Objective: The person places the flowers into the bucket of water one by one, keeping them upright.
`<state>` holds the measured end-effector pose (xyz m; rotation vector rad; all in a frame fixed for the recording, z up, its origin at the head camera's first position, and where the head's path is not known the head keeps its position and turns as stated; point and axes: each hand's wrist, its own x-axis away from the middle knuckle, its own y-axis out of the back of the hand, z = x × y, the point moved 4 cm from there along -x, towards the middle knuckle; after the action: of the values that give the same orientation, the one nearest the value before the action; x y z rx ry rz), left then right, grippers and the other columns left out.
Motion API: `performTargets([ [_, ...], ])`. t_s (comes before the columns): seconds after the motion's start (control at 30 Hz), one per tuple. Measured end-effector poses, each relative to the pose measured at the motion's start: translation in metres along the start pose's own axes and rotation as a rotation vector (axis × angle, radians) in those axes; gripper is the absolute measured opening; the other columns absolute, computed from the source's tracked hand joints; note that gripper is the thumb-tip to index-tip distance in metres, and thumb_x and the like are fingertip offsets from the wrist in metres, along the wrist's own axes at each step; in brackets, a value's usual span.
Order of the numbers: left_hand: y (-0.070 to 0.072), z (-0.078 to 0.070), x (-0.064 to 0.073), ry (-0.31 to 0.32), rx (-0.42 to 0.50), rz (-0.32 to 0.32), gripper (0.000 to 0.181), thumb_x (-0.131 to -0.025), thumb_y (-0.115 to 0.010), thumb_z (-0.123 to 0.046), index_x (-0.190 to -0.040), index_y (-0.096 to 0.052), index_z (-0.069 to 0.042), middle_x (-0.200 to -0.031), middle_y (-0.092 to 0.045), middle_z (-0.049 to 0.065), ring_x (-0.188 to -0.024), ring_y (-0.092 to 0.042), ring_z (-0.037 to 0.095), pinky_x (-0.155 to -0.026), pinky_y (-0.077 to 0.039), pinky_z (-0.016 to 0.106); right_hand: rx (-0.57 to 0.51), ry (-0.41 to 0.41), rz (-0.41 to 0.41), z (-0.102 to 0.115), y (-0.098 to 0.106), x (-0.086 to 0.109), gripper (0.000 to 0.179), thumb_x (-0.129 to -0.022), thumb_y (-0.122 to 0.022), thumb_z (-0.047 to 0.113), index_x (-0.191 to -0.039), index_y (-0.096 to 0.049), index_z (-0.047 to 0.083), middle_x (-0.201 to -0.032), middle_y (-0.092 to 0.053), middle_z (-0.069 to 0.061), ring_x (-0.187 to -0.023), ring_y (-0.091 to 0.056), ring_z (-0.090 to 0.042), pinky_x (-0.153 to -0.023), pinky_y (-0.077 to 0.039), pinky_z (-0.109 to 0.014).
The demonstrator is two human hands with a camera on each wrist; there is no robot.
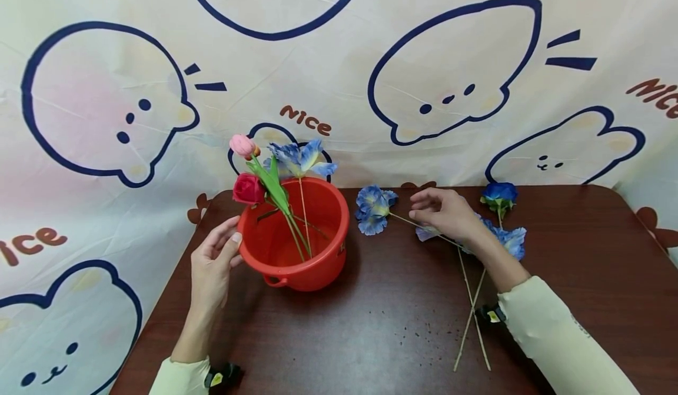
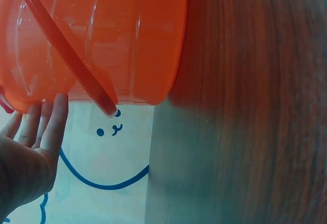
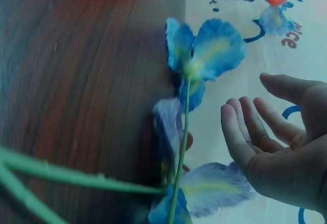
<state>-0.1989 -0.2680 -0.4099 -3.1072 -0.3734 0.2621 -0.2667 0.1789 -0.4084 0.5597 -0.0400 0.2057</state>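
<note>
A red bucket (image 1: 312, 274) stands on the table, left of the middle. My left hand (image 1: 214, 259) touches the left side of its rim, and in the left wrist view the fingers (image 2: 55, 124) lie fairly straight against the outer wall. Inside the bucket lean a pink tulip (image 1: 242, 146), a red rose (image 1: 248, 189) and a blue iris-like flower (image 1: 299, 158). My right hand (image 1: 445, 211) hovers over the flowers at the right with loosely bent fingers and nothing in them. Nearest to it is a blue artificial flower (image 3: 217, 48) on a long stem, pointing toward the bucket.
A blue rose (image 1: 499, 195) and another blue flower (image 1: 512, 242) lie behind the right wrist, their stems (image 1: 473, 306) crossing toward the front. Dark crumbs dot the table (image 1: 360, 348). A printed cloth (image 1: 339, 77) hangs along the back edge.
</note>
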Motion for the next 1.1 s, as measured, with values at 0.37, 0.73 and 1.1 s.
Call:
performTargets([
  [0.37, 0.0, 0.0, 0.0, 0.007, -0.013, -0.001, 0.039, -0.108, -0.064, -0.012, -0.145, -0.063, 0.0, -0.112, -0.075, -0.001, -0.093, -0.077, 0.008, -0.079, -0.066, 0.025, 0.038, -0.06, 0.116, -0.024, 0.004, -0.009, 0.044, -0.101, -0.074, 0.017, -0.139, -0.064, -0.003, -0.125, -0.072, -0.022, -0.099, -0.072, -0.024, -0.081, -0.063, -0.028],
  [0.73, 0.0, -0.001, 0.001, 0.01, -0.025, 0.005, 0.04, -0.108, -0.064, -0.015, -0.146, -0.062, -0.001, -0.117, -0.076, -0.002, -0.095, -0.079, 0.008, -0.08, -0.066, 0.025, 0.117, -0.038, 0.197, -0.037, -0.001, -0.018, 0.035, -0.101, -0.071, 0.007, -0.133, -0.068, -0.005, -0.116, -0.077, -0.02, -0.098, -0.073, -0.024, -0.079, -0.061, -0.03],
  [1.1, 0.001, 0.0, 0.0, 0.011, -0.026, 0.001, 0.04, -0.108, -0.065, -0.015, -0.145, -0.063, -0.001, -0.114, -0.076, -0.001, -0.094, -0.078, 0.009, -0.079, -0.067, 0.025, 0.161, -0.08, 0.231, -0.031, -0.006, -0.019, 0.028, -0.097, -0.07, 0.0, -0.125, -0.071, -0.004, -0.091, -0.074, -0.01, -0.072, -0.064, -0.018, -0.066, -0.056, -0.029],
])
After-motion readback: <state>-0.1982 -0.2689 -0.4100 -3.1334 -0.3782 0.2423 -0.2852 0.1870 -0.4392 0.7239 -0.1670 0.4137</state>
